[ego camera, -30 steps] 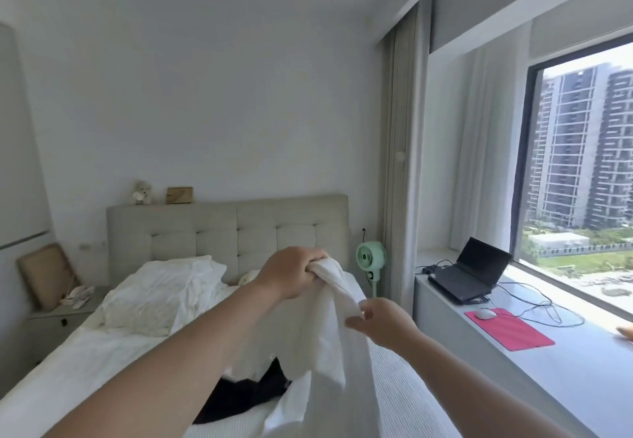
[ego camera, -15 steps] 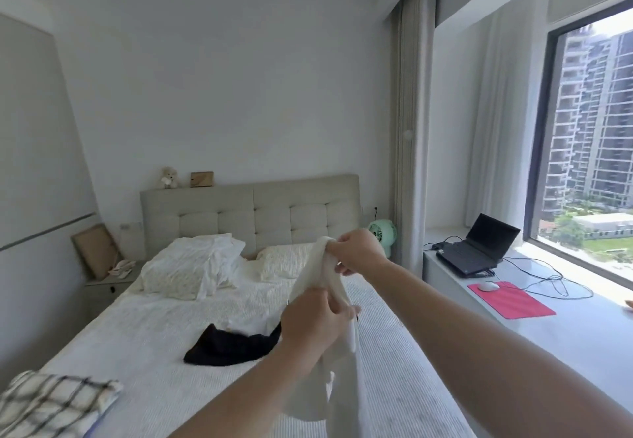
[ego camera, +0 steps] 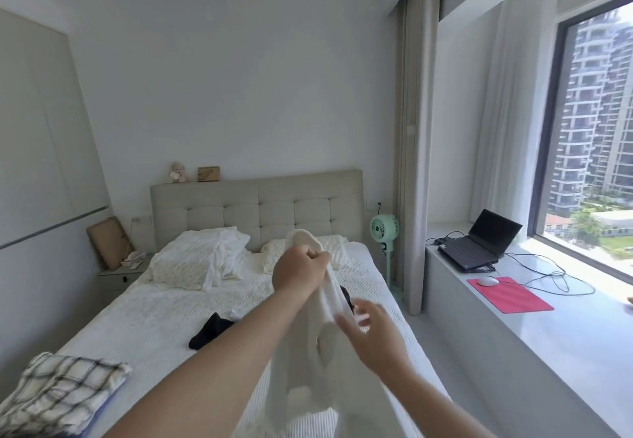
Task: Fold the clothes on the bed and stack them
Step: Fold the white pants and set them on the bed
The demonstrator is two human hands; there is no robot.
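My left hand (ego camera: 299, 271) grips the top of a white garment (ego camera: 308, 365) and holds it up above the bed (ego camera: 144, 314); the cloth hangs down between my arms. Lower and to the right, my right hand (ego camera: 371, 333) is blurred, with its fingers spread against the garment's right edge and gripping nothing that I can see. A black garment (ego camera: 212, 329) lies crumpled in the middle of the bed, partly hidden behind my left arm. A folded plaid garment (ego camera: 58, 391) sits at the bed's near left corner.
Two pillows (ego camera: 198, 259) lie against the padded headboard (ego camera: 257, 208). A green fan (ego camera: 384, 230) stands right of the bed. On the window ledge (ego camera: 513, 341) are a laptop (ego camera: 479, 249), cables, a mouse and a red mat (ego camera: 510, 295). A nightstand (ego camera: 120, 275) stands at the left.
My left hand rose to the top of the white garment and took hold there. My right hand let go of the top and dropped lower, fingers spread.
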